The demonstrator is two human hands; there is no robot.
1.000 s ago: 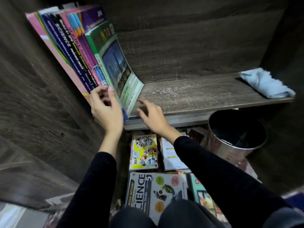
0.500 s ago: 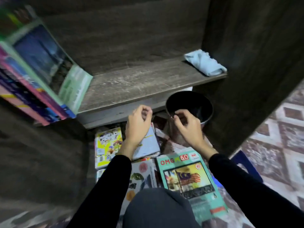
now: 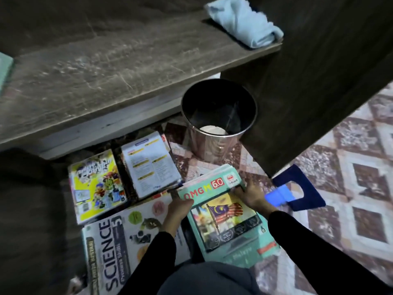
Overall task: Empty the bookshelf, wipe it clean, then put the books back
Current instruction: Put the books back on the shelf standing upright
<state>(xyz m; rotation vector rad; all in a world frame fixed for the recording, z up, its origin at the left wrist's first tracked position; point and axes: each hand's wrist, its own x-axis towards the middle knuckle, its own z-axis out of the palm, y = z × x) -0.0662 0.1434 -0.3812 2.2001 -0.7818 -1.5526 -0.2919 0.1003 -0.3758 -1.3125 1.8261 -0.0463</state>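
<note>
A teal book point(image 3: 225, 218) with a flag on its cover lies on top of a small stack on the floor. My left hand point(image 3: 179, 209) grips the stack's left top corner and my right hand point(image 3: 252, 193) grips its right top corner. Left of it lie a white SCIENCE book point(image 3: 119, 241), a yellow cartoon book point(image 3: 95, 184) and a white book point(image 3: 151, 165). The dark wooden shelf board point(image 3: 95, 77) is bare along its middle, with a light blue cloth point(image 3: 244, 22) at its right end. A sliver of a teal book point(image 3: 5, 69) shows at the shelf's left edge.
A shiny metal bin point(image 3: 217, 118) stands on the floor under the shelf's front edge. The shelf's dark side panel point(image 3: 319, 71) rises at right. A dark blue bag point(image 3: 297, 188) lies on the patterned floor point(image 3: 350, 167) beside my right hand.
My view has swung down and right from the books leaning on the shelf. Both hands left the shelf, dropped to the floor and took hold of the teal book stack.
</note>
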